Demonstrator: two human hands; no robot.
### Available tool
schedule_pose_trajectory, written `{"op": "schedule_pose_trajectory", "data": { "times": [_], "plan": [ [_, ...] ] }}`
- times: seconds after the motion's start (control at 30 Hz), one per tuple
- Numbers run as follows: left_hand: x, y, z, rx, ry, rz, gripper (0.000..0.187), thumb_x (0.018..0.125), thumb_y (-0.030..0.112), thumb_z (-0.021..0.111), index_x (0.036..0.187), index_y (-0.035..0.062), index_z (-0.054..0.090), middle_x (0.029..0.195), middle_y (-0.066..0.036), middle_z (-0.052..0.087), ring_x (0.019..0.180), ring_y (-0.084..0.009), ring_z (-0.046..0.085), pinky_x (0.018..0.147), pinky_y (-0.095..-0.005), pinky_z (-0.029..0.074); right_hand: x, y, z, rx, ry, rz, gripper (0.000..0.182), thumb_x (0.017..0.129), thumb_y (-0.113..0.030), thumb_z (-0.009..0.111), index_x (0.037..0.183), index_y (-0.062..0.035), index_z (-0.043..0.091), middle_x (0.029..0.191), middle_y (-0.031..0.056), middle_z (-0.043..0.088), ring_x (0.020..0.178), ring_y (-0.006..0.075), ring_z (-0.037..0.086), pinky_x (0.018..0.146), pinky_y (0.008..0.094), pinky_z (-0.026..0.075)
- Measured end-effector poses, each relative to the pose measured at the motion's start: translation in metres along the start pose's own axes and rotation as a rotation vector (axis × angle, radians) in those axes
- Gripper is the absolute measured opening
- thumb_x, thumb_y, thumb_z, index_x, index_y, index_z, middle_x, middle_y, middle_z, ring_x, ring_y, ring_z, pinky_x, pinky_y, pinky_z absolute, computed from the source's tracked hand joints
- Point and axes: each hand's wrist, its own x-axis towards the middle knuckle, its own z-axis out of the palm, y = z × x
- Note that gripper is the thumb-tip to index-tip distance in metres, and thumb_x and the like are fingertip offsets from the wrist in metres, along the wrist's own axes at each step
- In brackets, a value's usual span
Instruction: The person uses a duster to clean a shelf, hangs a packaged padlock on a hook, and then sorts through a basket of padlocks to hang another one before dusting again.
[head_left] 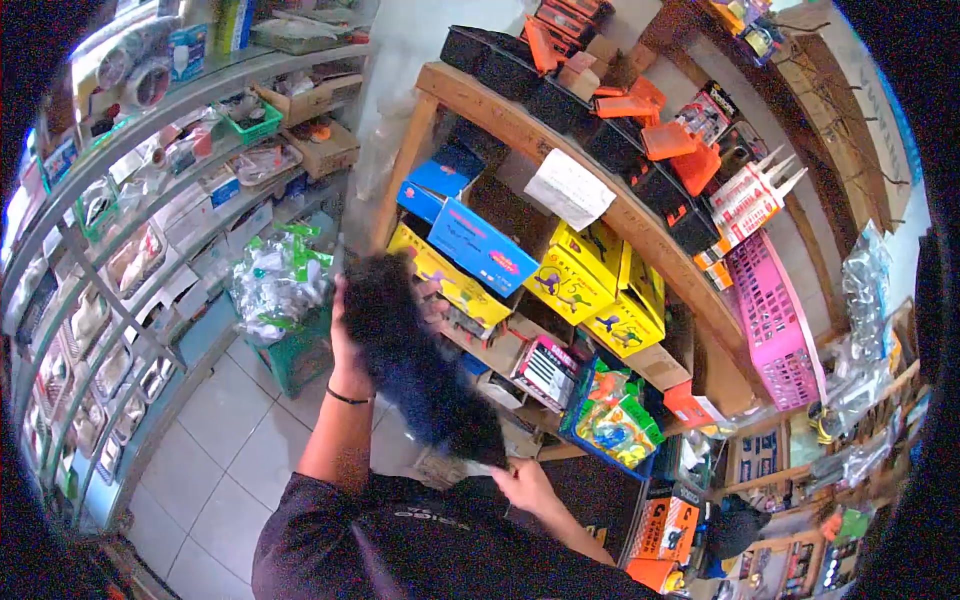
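A long, dark, fuzzy-looking bundle [425, 370], blurred by motion, slants across the middle of the view in front of my chest. Its upper left side is held by my left hand [347, 335], whose fingers are mostly hidden behind it. At the lower right end my right hand [525, 487] is closed on it, with a small pale bit showing beside the fingers. Just beyond the bundle stand a yellow box [450, 280] and a blue box [483, 245] on a wooden shelf.
The wooden shelf [590, 215] carries black bins, yellow boxes [570, 285] and a blue tray [625, 465] of colourful packets. A pink basket [775, 320] stands at right. To the left are a green crate [295, 355] of plastic bags and a glass display case [110, 330], over a tiled floor [215, 470].
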Motion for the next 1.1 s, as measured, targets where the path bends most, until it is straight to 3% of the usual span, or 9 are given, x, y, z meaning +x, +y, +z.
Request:
{"op": "schedule_pose_trajectory", "data": {
  "times": [0.07, 0.2, 0.27, 0.4, 0.47, 0.8, 0.87, 0.97, 1.1],
  "plan": [
    [0.004, -0.004, 0.031, 0.002, 0.387, 0.142, 0.065, 0.082, 0.054, 0.03, 0.124, 0.0049, 0.034, 0.118, -0.015, 0.045, 0.105, -0.0309, 0.046, 0.092, -0.0429, 0.034, -0.001, -0.018, -0.004, 0.039, -0.025, 0.095, 0.031, 0.075, -0.03, 0.056, 0.068, 0.0007, 0.054, 0.05, 0.0105, 0.049, 0.043, 0.0183, 0.046, 0.042, 0.0328, 0.035],
    [-0.004, 0.0, -0.009, 0.09, 0.225, 0.038, 0.064, 0.083, 0.053, 0.028, 0.122, 0.0038, 0.036, 0.114, -0.017, 0.047, 0.1, -0.0334, 0.048, 0.086, -0.0467, 0.037, 0.003, -0.031, -0.004, -0.088, -0.092, -0.24, 0.028, 0.076, -0.029, 0.057, 0.067, -0.0018, 0.055, 0.051, 0.01, 0.051, 0.044, 0.0171, 0.048, 0.042, 0.0319, 0.037],
    [-0.005, 0.007, 0.015, 0.073, 0.141, 0.093, 0.063, 0.082, 0.054, 0.031, 0.12, 0.0041, 0.038, 0.112, -0.017, 0.049, 0.097, -0.0336, 0.05, 0.085, -0.0465, 0.039, 0.006, -0.032, -0.009, 0.093, -0.114, 0.097, 0.029, 0.075, -0.03, 0.058, 0.07, -0.002, 0.057, 0.051, 0.0101, 0.052, 0.044, 0.0176, 0.048, 0.042, 0.0318, 0.038],
    [-0.004, 0.007, 0.029, 0.069, 0.5, 0.275, 0.058, 0.083, 0.049, 0.033, 0.122, 0.0068, 0.036, 0.113, -0.015, 0.049, 0.101, -0.03, 0.049, 0.089, -0.0444, 0.037, 0.008, -0.036, -0.007, -0.118, -0.167, -0.007, 0.033, 0.073, -0.034, 0.059, 0.067, -0.0022, 0.055, 0.051, 0.0103, 0.051, 0.043, 0.0195, 0.048, 0.042, 0.0328, 0.037],
    [-0.007, 0.01, 0.006, 0.074, 0.196, 0.114, 0.061, 0.082, 0.051, 0.033, 0.124, 0.0082, 0.032, 0.114, -0.017, 0.047, 0.099, -0.0358, 0.049, 0.088, -0.0505, 0.035, 0.009, -0.039, -0.008, -0.085, -0.196, -0.086, 0.034, 0.073, -0.034, 0.059, 0.064, -0.0021, 0.053, 0.049, 0.0105, 0.05, 0.042, 0.0197, 0.047, 0.041, 0.0333, 0.036],
    [-0.015, 0.024, 0.021, 0.082, 0.202, 0.162, 0.07, 0.079, 0.059, 0.032, 0.123, 0.0049, 0.034, 0.109, -0.019, 0.05, 0.096, -0.0336, 0.051, 0.087, -0.0474, 0.037, 0.018, -0.046, -0.021, 0.049, -0.163, 0.11, 0.036, 0.073, -0.035, 0.058, 0.063, -0.0009, 0.052, 0.049, 0.0088, 0.05, 0.042, 0.0201, 0.047, 0.042, 0.0347, 0.037],
    [-0.019, 0.024, 0.021, 0.226, 0.61, 0.232, 0.07, 0.079, 0.06, 0.031, 0.122, 0.0054, 0.035, 0.11, -0.016, 0.05, 0.098, -0.0319, 0.05, 0.089, -0.0452, 0.036, 0.025, -0.009, -0.008, 0.14, -0.146, 0.16, 0.037, 0.072, -0.036, 0.058, 0.061, -0.0008, 0.051, 0.048, 0.0109, 0.048, 0.042, 0.0234, 0.047, 0.043, 0.0355, 0.038],
    [-0.012, 0.016, 0.014, 0.086, 0.247, 0.236, 0.061, 0.082, 0.052, 0.031, 0.123, 0.007, 0.033, 0.113, -0.017, 0.048, 0.097, -0.0324, 0.05, 0.087, -0.0457, 0.037, 0.021, -0.03, -0.008, -0.147, -0.145, -0.183, 0.035, 0.072, -0.034, 0.058, 0.065, -0.0007, 0.054, 0.048, 0.0139, 0.049, 0.043, 0.0254, 0.05, 0.042, 0.0368, 0.037],
    [-0.017, 0.026, 0.025, -0.088, 0.115, 0.229, 0.061, 0.084, 0.051, 0.031, 0.122, 0.0043, 0.034, 0.113, -0.016, 0.048, 0.098, -0.0332, 0.05, 0.086, -0.0462, 0.037, 0.033, -0.017, -0.007, -0.042, -0.116, 0.046, 0.032, 0.072, -0.034, 0.058, 0.07, -0.0026, 0.057, 0.053, 0.0149, 0.052, 0.047, 0.0267, 0.052, 0.045, 0.0384, 0.039]
  ]
}}
